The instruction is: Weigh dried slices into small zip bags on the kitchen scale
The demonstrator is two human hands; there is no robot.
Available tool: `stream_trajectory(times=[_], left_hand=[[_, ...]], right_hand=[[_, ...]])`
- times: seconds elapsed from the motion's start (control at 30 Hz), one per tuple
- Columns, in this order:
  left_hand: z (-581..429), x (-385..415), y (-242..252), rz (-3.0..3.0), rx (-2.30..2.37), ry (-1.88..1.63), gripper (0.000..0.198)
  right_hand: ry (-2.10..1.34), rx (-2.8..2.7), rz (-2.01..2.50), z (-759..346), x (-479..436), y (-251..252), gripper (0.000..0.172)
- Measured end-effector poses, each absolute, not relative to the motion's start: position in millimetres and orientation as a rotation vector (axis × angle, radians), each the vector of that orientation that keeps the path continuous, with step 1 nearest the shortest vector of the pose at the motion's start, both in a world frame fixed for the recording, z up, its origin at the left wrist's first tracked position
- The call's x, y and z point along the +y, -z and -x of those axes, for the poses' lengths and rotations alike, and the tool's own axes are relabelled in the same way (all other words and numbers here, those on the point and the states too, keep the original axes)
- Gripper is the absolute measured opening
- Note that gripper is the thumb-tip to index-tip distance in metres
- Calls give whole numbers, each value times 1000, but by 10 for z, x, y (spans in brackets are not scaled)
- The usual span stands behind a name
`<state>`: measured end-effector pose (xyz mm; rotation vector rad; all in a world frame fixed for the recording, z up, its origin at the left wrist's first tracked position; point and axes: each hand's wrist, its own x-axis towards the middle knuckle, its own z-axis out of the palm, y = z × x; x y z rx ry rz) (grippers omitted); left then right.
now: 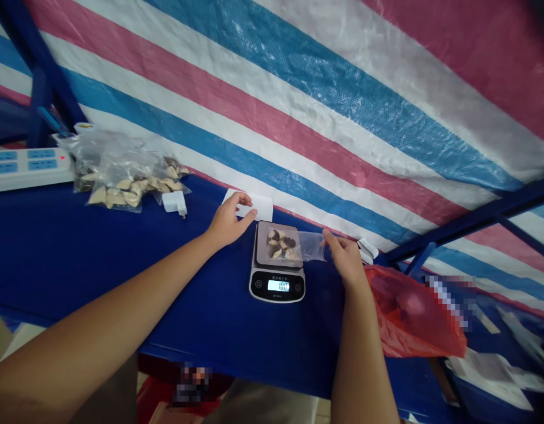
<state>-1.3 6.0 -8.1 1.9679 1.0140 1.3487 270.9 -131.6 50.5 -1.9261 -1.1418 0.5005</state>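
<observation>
At the frame's centre, the bag (284, 245) lies on the scale (278, 274). The right hand (345, 259) pinches its end; the left hand (231, 220), fingers loosely parted, holds nothing. Tugging could skew the reading (279, 286) or spill pieces.

Forward-down view from head, perhaps askew

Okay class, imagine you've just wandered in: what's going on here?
A person's right hand pinches one end of a clear bag, whose end with dark-and-pale pieces rests on a digital scale with its display lit. The left hand is beside the scale, near white paper, apparently holding nothing. More filled bags lie by the power strip.
</observation>
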Motion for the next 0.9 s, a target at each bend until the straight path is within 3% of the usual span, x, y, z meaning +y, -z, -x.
stream_trajectory(times=[0.2, 0.4, 0.57, 0.73, 0.9], left_hand=[[8, 58, 67, -1977, 1010, -1369, 23], [-69, -158, -210, -2029, 773, -1210, 36], [-109, -408, -847, -2207, 289, -910, 58], [9, -557, -1348, -2395, 107, -547, 26], [246, -715, -1348, -2453, 257, -413, 20]], right_hand=[[-488, -1163, 1946, -2726, -1319, -492, 63], [-409, -1362, 1478, -2516, -1262, -459, 34], [-378, -1608, 1125, -2166, -1428, -642, 8], [-528, -1679, 923, -1961, -1580, -743, 19], [-629, -1724, 914, -1857, -1592, -722, 23]])
